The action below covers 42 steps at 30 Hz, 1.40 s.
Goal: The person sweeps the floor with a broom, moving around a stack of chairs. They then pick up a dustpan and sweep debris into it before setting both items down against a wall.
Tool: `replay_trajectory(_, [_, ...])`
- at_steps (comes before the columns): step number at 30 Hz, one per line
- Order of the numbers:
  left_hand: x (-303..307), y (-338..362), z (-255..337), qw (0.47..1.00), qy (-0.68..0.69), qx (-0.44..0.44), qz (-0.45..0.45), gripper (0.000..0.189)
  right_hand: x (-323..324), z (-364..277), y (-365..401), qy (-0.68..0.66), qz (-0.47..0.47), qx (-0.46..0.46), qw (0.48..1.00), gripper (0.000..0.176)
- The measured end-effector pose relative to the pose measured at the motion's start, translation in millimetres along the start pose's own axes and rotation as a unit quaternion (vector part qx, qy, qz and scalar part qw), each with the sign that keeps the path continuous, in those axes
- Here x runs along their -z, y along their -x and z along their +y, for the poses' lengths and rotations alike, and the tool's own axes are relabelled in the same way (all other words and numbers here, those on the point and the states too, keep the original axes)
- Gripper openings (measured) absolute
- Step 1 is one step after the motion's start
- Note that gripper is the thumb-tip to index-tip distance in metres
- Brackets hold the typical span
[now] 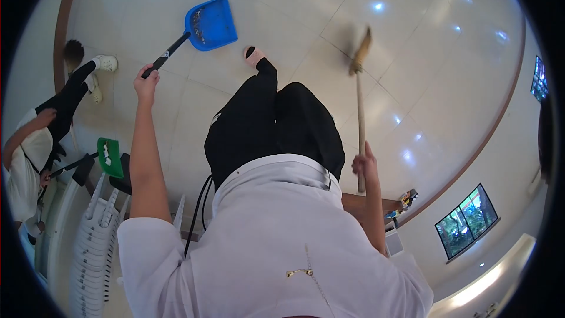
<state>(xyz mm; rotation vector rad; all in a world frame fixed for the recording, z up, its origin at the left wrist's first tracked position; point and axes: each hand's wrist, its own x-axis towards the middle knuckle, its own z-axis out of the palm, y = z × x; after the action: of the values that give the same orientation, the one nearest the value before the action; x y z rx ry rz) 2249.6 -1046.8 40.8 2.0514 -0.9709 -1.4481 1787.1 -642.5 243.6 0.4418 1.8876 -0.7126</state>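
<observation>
My left hand (146, 81) is wrapped round the black handle of a blue dustpan (219, 22), held out at the upper left over the pale tiled floor. Small dark and light debris lies inside the pan along its back edge. On the right, my right hand (366, 165) grips the wooden handle of a broom (361, 103) near its lower end in the view. The broom's tan bristles, slightly blurred, point to the top of the view, away from the dustpan.
A co-worker (35, 135) at the far left holds a green dustpan (110, 157) with light debris in it. Stacked white chairs (94, 253) stand at the lower left. A wooden surface (353, 205) with colourful items (407, 198) is beside my right forearm. A brown-edged wall curves along the right.
</observation>
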Motion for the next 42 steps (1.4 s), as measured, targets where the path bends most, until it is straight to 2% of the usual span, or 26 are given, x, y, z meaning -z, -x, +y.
replay_trajectory(2, [-1.6,-6.6,-5.6,1.000,-0.008,-0.007,-0.007,0.024,2.3,11.3,-62.4,-0.035,0.020,-0.015,0.999,0.033])
replay_trajectory(4, [-1.4,-12.0,-6.5,1.000,-0.014,-0.017,-0.016,0.024,15.5,21.4,-117.2,-0.186,-0.033,-0.105,0.976,0.009])
replay_trajectory(5, [-1.2,-12.7,-5.9,0.999,-0.027,-0.029,-0.023,0.024,13.0,27.1,-133.9,-0.185,-0.045,-0.109,0.976,0.008])
replay_trajectory(6, [-1.4,-13.5,-6.1,0.998,-0.040,-0.043,-0.031,0.024,9.1,31.4,-146.0,-0.184,-0.058,-0.112,0.975,0.010])
replay_trajectory(8, [-1.5,-17.4,-9.5,0.996,-0.053,-0.055,-0.038,0.024,-25.9,42.9,-153.2,-0.138,-0.008,-0.097,0.986,0.013])
replay_trajectory(10, [-2.7,-17.0,-12.3,0.995,-0.069,-0.064,-0.046,0.024,-75.0,41.8,-128.8,-0.128,0.004,-0.062,0.990,0.017])
replay_trajectory(12, [-3.0,-19.4,-7.3,0.992,-0.069,-0.088,-0.050,0.023,-113.6,55.0,-97.3,-0.148,-0.038,-0.037,0.988,0.024])
replay_trajectory(14, [-7.4,-20.2,0.6,0.986,-0.106,-0.113,-0.055,0.022,-152.8,61.8,-49.9,-0.198,-0.069,-0.056,0.976,0.036])
replay_trajectory(16, [-11.8,-14.2,8.3,0.979,-0.136,-0.139,-0.055,0.021,-194.3,70.3,-8.3,-0.172,-0.098,-0.053,0.979,0.056])
replay_trajectory(18, [-19.5,-8.0,15.7,0.958,-0.238,-0.157,-0.002,0.020,-241.6,74.6,20.7,-0.143,-0.139,-0.016,0.980,0.072])
replay_trajectory(20, [-21.9,-13.8,9.2,0.950,-0.259,-0.171,0.026,0.020,-281.3,74.2,43.3,-0.121,-0.213,-0.018,0.969,0.078])
replay_trajectory(21, [-24.4,-14.5,5.2,0.941,-0.278,-0.184,0.052,0.020,-292.4,71.4,53.2,-0.133,-0.244,-0.019,0.960,0.077])
replay_trajectory(23, [-25.3,-6.5,7.1,0.947,-0.264,-0.181,0.042,0.020,-288.0,72.6,49.1,-0.183,-0.279,-0.057,0.941,0.077])
replay_trajectory(24, [-21.4,-6.0,8.6,0.951,-0.247,-0.182,0.033,0.020,-278.5,73.8,47.3,-0.233,-0.315,-0.090,0.916,0.077])
replay_trajectory(26, [-12.6,-17.3,-0.9,0.953,-0.231,-0.197,0.004,0.022,-239.3,80.5,56.2,-0.256,-0.336,-0.072,0.904,0.076])
replay_trajectory(28, [-2.6,-16.3,-0.7,0.953,-0.215,-0.212,-0.032,0.025,-197.0,86.5,101.0,-0.118,-0.267,-0.004,0.956,0.072])
replay_trajectory(30, [10.3,-5.7,-0.8,0.982,-0.129,-0.117,-0.068,0.021,-156.5,116.4,135.7,-0.103,-0.187,-0.027,0.977,0.070])
replay_trajectory(32, [27.8,5.0,-2.8,0.983,-0.112,-0.118,-0.091,0.023,-124.6,154.0,160.4,-0.109,-0.114,-0.039,0.987,0.070])
replay_trajectory(33, [36.6,8.3,-2.7,0.982,-0.100,-0.117,-0.106,0.024,-115.4,171.3,163.0,-0.114,-0.112,-0.035,0.987,0.070])
replay_trajectory(35, [46.9,12.9,-2.8,0.982,-0.089,-0.112,-0.123,0.025,-102.2,209.4,160.6,-0.063,-0.014,-0.001,0.998,0.067])
replay_trajectory(38, [51.5,14.6,-5.7,0.981,-0.081,-0.104,-0.142,0.027,-103.5,254.2,94.8,-0.089,0.043,0.046,0.994,0.066])
replay_trajectory(40, [46.4,17.8,-7.9,0.980,-0.080,-0.109,-0.144,0.028,-107.9,256.0,38.5,-0.148,0.064,0.020,0.987,0.058])
replay_trajectory(42, [43.0,24.5,-8.0,0.977,-0.121,-0.105,-0.142,0.027,-125.8,249.4,0.5,-0.210,0.034,-0.026,0.977,0.054])
